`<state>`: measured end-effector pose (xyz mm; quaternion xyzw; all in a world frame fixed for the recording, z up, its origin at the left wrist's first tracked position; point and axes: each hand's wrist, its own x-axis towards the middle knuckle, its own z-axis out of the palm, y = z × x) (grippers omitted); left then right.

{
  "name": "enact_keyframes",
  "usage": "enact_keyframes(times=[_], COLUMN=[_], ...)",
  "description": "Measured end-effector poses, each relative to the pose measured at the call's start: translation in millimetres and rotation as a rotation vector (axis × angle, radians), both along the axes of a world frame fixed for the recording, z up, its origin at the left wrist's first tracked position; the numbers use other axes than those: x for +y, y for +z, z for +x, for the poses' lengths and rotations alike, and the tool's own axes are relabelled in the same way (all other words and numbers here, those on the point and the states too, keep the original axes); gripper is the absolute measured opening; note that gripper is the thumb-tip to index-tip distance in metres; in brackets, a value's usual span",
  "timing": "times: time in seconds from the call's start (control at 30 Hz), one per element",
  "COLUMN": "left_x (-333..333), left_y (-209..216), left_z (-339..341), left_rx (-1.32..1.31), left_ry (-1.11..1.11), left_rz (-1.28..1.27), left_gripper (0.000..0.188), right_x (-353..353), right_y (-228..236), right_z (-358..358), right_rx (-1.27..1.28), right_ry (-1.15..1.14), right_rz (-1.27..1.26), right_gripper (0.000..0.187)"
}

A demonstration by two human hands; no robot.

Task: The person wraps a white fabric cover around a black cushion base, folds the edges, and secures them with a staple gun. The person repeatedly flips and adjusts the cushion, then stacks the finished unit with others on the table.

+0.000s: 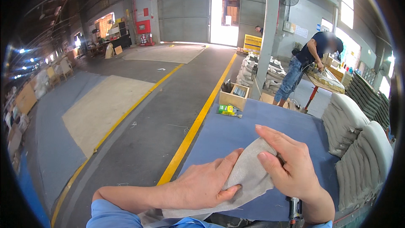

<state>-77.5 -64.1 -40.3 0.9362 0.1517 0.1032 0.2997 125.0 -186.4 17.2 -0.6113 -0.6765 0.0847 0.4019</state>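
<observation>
A piece of light grey fabric is held up over the blue-topped table, its lower part running down toward my body. My left hand grips it from the left, thumb on the near face and fingers along the upper edge. On the other side, my right hand has the upper right edge between its thumb and straight fingers. What lies inside or behind the cloth is hidden. Below my right wrist, a metal tool shows in part on the table; its kind is unclear.
At the table's far edge stand a wooden box of metal strips and a small green-yellow carton. Stacked grey fabric-covered pads line the right side. Beyond a pillar, a person bends over another worktable. Yellow floor lines run left.
</observation>
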Motion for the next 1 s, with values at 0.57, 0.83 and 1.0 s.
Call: enact_keyframes(times=[0.57,0.83,1.0], left_x=[41,30,29], left_y=[-16,0,-3], left_z=[-95,-70,-70], left_rx=[-0.045,0.02,-0.005], left_ry=[0.304,0.282,0.27], left_rz=[-0.287,-0.317,-0.278], left_gripper=[0.087,0.087,0.086], right_x=[-218,-238,-240], right_y=[-394,-431,-435], right_z=[192,187,189], right_rx=[-0.214,-0.197,-0.216], right_ry=[-1.237,-1.348,-1.319], right_rz=[-0.529,-0.534,-0.577], right_gripper=[0.027,0.033,0.037])
